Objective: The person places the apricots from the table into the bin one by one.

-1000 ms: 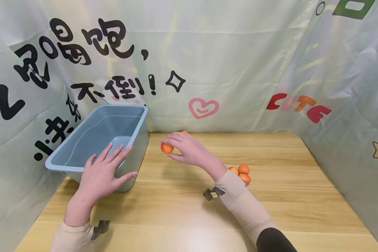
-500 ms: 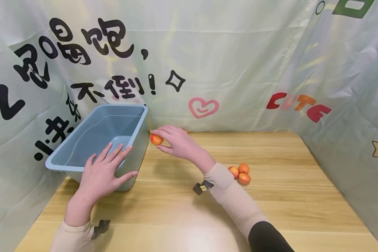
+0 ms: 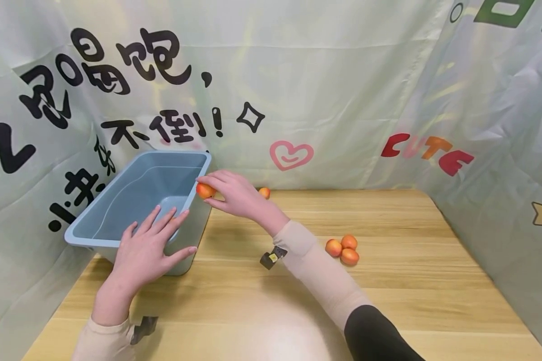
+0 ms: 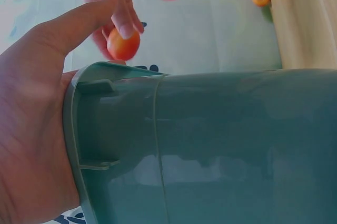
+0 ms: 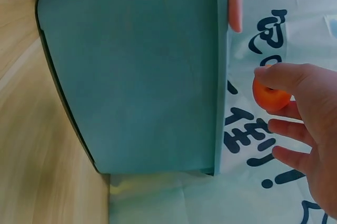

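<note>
Nearer the tub (image 3: 195, 229) now, the right grip (image 3: 235, 194) pinches a fruit (image 3: 205, 190) by its right rim; the left grip (image 3: 148, 245) spreads across its near rim. Right of the tub lie a lone fruit (image 3: 264, 193) and a trio (image 3: 348, 255).

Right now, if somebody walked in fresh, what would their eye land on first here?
Probably the big blue plastic tub at the table's left, with the left hand spread over its near rim. Next, the bright orange-red fruit pinched in the right hand by the tub's right rim, and three similar fruits clustered farther right on the wooden table. Behind, bold black Chinese characters stand out on the pale fabric backdrop.
</note>
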A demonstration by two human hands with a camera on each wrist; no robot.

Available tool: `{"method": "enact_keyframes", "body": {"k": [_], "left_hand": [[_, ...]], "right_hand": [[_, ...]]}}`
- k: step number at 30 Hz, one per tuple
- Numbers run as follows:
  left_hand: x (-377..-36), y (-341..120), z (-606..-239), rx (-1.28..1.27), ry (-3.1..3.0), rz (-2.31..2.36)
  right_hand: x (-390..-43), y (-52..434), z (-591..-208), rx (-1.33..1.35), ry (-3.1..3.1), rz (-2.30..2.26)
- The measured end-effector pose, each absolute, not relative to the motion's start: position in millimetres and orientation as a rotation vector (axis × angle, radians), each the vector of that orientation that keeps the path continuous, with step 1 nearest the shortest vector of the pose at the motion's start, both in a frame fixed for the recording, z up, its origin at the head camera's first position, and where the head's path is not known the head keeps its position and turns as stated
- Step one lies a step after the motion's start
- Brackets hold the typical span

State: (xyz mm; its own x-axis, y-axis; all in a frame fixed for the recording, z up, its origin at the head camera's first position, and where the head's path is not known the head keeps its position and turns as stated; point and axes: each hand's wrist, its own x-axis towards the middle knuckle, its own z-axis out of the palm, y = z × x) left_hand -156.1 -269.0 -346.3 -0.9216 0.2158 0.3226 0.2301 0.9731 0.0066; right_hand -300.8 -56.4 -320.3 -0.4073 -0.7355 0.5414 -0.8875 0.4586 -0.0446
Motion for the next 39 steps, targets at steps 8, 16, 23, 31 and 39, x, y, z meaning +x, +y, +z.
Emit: {"method": "enact_keyframes", "body": {"k": [8,16,23,31,39], "left_hand": [[-156.7,-270.3,-347.1,-0.329,-2.794,-0.057],[-156.3,-270.8,-346.3,-0.33,-2.791,-0.052],[-156.6,-270.3,-346.8,-0.334,-2.786,-0.049],[-156.5,-270.5,-347.1,-0.338,-2.784,-0.054],[-156.7,-271.1,-347.1,-0.337,-2.786,-0.056]], "right_hand": [[-310.7,-79.6,-316.3,1.342,-2.354,0.435],[-315.6,-100.5,-316.7,1.303,-2.469,0.491],[-319.8,-114.5,-319.6,1.282,-2.512,0.549],[-323.7,-122.4,-324.8,1.267,-2.517,0.572],[-322.5,-122.5,-328.7,1.26,-2.503,0.6]]}}
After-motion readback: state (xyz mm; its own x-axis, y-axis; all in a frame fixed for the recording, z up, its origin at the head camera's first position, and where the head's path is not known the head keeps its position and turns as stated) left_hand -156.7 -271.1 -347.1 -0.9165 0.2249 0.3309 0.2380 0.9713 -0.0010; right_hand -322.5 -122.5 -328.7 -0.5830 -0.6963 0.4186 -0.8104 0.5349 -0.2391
